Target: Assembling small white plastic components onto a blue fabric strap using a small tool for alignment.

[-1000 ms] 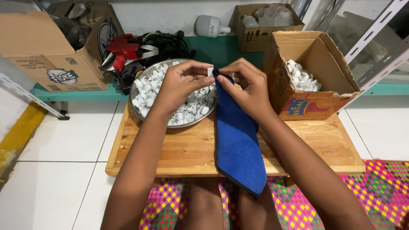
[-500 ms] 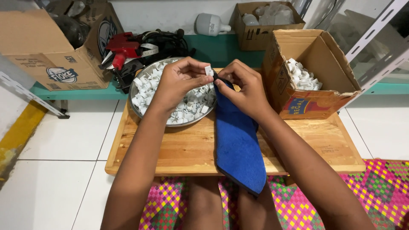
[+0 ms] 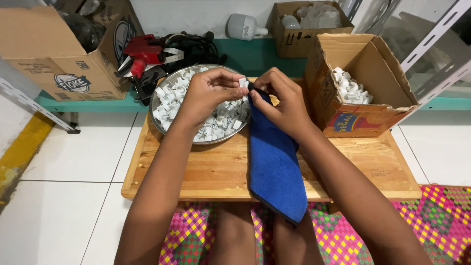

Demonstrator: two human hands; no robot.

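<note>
The left hand [image 3: 211,93] pinches a small white clip [image 3: 242,82]; the right hand [image 3: 284,100] pinches a thin dark nail [image 3: 256,89]. A slip could drop the clip into the bowl [image 3: 162,122].

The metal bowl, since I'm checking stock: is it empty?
No, the metal bowl is heaped with small white plastic clips.

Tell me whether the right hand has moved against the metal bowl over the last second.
No. The right hand sits where it did, over the right rim of the metal bowl, pinching a small dark piece beside the left hand.
</note>
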